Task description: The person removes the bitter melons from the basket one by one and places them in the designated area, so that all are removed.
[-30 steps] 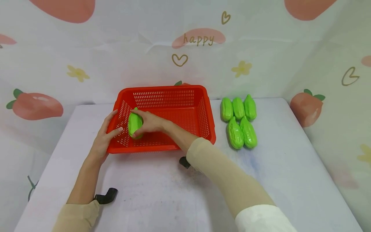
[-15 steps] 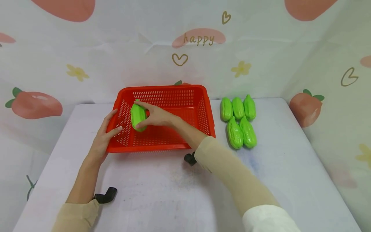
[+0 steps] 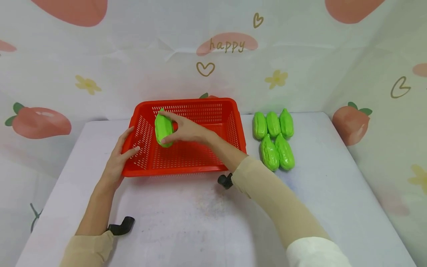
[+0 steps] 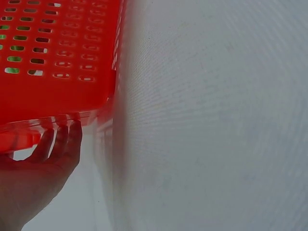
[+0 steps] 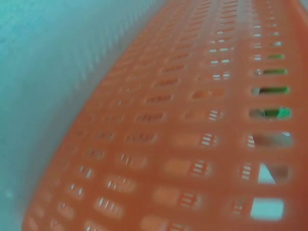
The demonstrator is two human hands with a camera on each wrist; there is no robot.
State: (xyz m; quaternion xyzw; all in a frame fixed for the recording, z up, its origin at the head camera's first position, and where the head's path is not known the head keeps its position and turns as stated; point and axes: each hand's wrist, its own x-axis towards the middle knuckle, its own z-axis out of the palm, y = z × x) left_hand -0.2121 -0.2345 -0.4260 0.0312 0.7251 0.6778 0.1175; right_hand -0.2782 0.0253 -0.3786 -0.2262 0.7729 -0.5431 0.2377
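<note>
In the head view my right hand (image 3: 186, 129) holds a bright green, ridged bitter melon (image 3: 164, 129) between thumb and fingers, over the left part of a red plastic basket (image 3: 183, 170). My left hand (image 3: 116, 163) grips the basket's left rim, thumb over the edge and fingers along the outside. The left wrist view shows the left hand (image 4: 45, 168) with its fingertips against the slotted red basket (image 4: 53, 96). In the right wrist view the basket wall (image 5: 159, 110) fills most of the picture; bits of green show through its slots and the right hand is hidden.
Several more bitter melons (image 3: 273, 141) lie in two rows on the white table (image 3: 333, 193), right of the basket. A patterned cloth (image 3: 133, 55) hangs behind the table. Black camera mounts (image 3: 121, 226) stick out at both wrists.
My right hand has lifted the bitter melon from low at the basket's left end, moving it up and slightly right. My left hand has stayed on the rim.
</note>
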